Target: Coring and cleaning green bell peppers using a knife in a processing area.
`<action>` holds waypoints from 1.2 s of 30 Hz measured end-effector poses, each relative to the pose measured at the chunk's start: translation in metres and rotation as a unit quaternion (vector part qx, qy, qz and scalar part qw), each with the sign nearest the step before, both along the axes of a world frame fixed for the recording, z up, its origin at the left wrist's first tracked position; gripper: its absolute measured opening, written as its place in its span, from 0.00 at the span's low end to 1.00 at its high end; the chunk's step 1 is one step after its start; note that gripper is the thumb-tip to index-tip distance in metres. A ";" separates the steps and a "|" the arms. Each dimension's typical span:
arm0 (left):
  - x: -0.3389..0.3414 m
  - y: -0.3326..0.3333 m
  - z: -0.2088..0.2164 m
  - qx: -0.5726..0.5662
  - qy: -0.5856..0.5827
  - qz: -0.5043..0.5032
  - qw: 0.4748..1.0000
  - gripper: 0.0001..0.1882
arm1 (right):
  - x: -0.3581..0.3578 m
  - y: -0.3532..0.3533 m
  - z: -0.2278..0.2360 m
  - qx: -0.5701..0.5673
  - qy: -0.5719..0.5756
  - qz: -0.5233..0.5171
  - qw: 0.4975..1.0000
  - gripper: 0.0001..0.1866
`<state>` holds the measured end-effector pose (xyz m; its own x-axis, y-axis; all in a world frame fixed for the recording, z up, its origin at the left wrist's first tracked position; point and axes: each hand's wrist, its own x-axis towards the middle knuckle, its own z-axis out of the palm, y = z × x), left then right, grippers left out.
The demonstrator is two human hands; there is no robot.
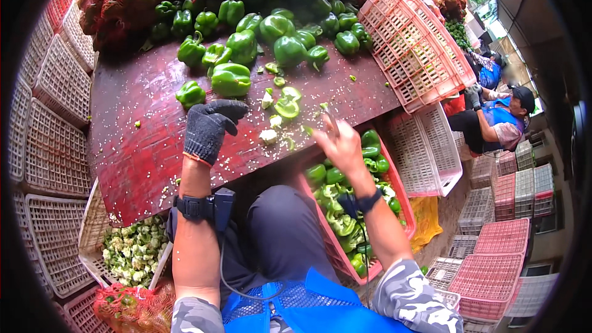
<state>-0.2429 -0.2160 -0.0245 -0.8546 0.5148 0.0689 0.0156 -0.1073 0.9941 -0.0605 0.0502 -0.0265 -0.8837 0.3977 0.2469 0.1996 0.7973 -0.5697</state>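
My left hand (211,128), in a dark grey glove, hovers over the near side of the red tabletop (142,154). Its fingers bend to the right, thumb apart, and nothing shows in them. My bare right hand (340,148) is above the table's front edge, fingers curled round a small knife (333,121), whose shape is partly blurred. Just beyond the left hand lie a whole green bell pepper (231,80) and a smaller one (190,94). Between the hands are a cut pale-green pepper piece (288,103) and whitish seed cores (269,136).
Many whole peppers (290,50) are heaped at the back before red mesh sacks (132,3). A tilted pink crate (413,43) stands at the right. Beside my knees are a red crate (404,209) of cut peppers and a white crate (92,240) of cores. A co-worker (499,117) sits at far right.
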 end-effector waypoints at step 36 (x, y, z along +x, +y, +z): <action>0.008 0.008 0.013 -0.087 -0.025 -0.020 0.996 0.20 | 0.150 -0.036 -0.076 0.065 -0.065 -0.015 0.996 0.19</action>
